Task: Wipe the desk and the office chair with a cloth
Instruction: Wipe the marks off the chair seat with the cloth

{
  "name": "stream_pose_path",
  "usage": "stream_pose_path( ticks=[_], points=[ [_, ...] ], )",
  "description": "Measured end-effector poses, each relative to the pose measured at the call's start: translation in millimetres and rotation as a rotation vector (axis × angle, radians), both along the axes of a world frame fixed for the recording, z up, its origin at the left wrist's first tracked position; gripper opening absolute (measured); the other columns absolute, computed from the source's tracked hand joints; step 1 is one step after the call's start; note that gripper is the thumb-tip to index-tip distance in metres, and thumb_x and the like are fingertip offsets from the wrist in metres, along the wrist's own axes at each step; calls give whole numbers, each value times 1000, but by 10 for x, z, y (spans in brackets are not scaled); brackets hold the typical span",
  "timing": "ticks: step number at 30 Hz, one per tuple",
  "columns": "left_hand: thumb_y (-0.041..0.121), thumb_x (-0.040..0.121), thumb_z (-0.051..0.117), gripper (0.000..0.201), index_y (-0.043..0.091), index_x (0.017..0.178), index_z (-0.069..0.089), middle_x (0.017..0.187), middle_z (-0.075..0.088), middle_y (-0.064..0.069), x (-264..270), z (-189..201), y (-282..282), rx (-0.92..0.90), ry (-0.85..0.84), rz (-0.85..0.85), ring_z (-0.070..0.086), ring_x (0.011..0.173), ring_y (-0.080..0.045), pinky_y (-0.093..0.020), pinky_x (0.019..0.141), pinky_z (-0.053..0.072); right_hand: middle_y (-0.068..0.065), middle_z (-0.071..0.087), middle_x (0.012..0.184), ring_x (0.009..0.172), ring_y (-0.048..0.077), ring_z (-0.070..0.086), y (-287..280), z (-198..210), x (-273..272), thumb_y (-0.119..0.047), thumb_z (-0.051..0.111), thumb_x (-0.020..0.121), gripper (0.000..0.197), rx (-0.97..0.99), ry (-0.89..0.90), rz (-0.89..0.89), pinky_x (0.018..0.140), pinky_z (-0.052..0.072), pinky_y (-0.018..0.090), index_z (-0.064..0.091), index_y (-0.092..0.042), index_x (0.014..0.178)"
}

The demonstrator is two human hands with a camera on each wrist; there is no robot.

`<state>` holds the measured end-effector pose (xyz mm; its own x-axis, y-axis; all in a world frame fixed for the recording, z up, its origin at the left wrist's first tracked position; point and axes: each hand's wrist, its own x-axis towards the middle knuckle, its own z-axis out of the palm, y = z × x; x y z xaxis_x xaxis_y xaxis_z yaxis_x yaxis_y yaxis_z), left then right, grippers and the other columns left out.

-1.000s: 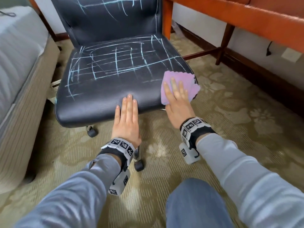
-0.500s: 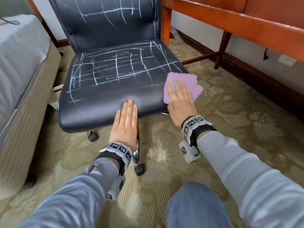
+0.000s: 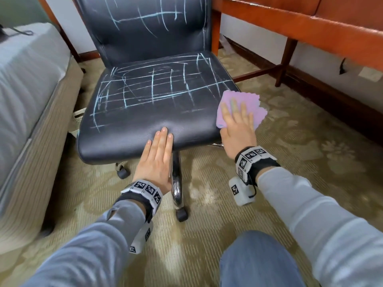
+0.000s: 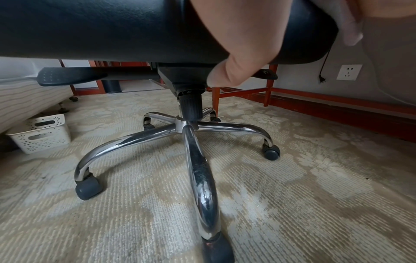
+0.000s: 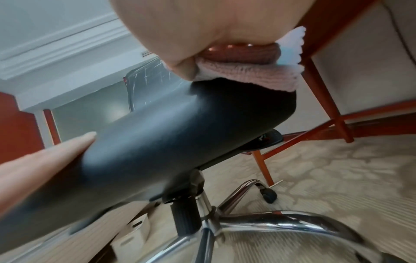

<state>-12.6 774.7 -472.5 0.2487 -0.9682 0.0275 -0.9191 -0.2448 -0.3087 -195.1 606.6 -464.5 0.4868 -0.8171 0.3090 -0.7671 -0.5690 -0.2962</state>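
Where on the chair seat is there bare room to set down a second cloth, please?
The seat is bare from the backrest forward to the left hand at the front edge. The front right corner is crowded: the right hand presses the cloth there.

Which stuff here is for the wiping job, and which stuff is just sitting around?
For the job:
- purple cloth, under the right hand
- office chair, scribbled with chalky lines
- wooden desk
- left hand, flat on the seat's front edge

Just sitting around:
- white basket on the floor by the bed
- wall socket
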Motion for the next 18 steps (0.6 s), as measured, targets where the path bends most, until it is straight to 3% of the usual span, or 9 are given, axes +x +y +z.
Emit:
stream_pose_path(
  ticks=[4, 5, 7, 9, 11, 13, 15, 16, 18],
  points=[
    [32, 75, 69, 126, 6, 154, -26, 161, -32, -13, 87, -12, 42, -50, 77, -15, -22, 152, -28, -45, 126, -2, -1, -7, 166, 152, 26, -12, 54, -18, -57, -21, 35, 93, 73, -26, 61, 181, 122, -11, 45, 6, -29, 159],
    [29, 75, 70, 122, 8, 157, -18, 164, -25, -11, 114, -11, 52, -90, 134, -24, -16, 154, -26, -44, 126, 1, -2, -7, 166, 152, 25, -12, 38, 1, -83, -21, 33, 93, 72, -35, 65, 199, 122, -12, 44, 6, -30, 159],
    [22, 76, 71, 97, 10, 157, 19, 167, 8, -9, 166, -2, 129, -277, 301, -36, 13, 153, -25, -45, 124, 19, -3, -7, 166, 152, 25, -13, 13, 32, -79, -19, 35, 94, 72, -18, 39, 196, 121, -13, 43, 6, -31, 159],
    [22, 79, 67, 51, 18, 129, 57, 142, 50, -2, 221, 5, 227, -518, 487, -26, 49, 128, -23, -44, 103, 45, -2, -6, 166, 152, 25, -13, 24, 37, -26, -18, 40, 96, 72, -3, 0, 167, 122, -12, 44, 8, -31, 159],
    [34, 87, 63, 14, 28, 100, 64, 107, 66, 8, 263, 23, 260, -518, 677, 182, 63, 100, -18, -33, 81, 49, -2, -3, 166, 152, 26, -11, 51, 29, 19, -18, 42, 96, 72, -8, -22, 146, 121, -12, 45, 10, -30, 159],
    [57, 82, 67, 31, 29, 96, 66, 97, 71, 8, 316, 47, 204, -486, 1066, 523, 68, 94, -18, -34, 84, 52, -1, -2, 166, 152, 26, -10, 51, 27, 32, -18, 43, 96, 72, -19, -18, 137, 121, -11, 46, 10, -30, 159],
    [68, 74, 72, 62, 22, 115, 63, 103, 70, -1, 345, 94, 118, -612, 1590, 813, 70, 95, -22, -45, 91, 54, -1, -3, 166, 152, 27, -10, 57, 30, 28, -17, 43, 95, 73, -22, 4, 126, 122, -10, 47, 8, -29, 159],
    [66, 75, 73, 65, 21, 120, 59, 101, 68, -5, 335, 147, 84, -678, 1788, 906, 70, 91, -24, -46, 89, 55, -1, -4, 166, 152, 27, -10, 66, 28, 28, -17, 42, 95, 73, -24, 12, 123, 122, -10, 47, 8, -29, 159],
    [62, 82, 70, 52, 20, 109, 57, 91, 62, -9, 307, 265, 14, -760, 2089, 997, 66, 81, -24, -40, 78, 55, -1, -4, 166, 152, 28, -10, 91, 25, 39, -17, 42, 96, 73, -29, 17, 123, 122, -10, 47, 8, -28, 159]
  ],
)
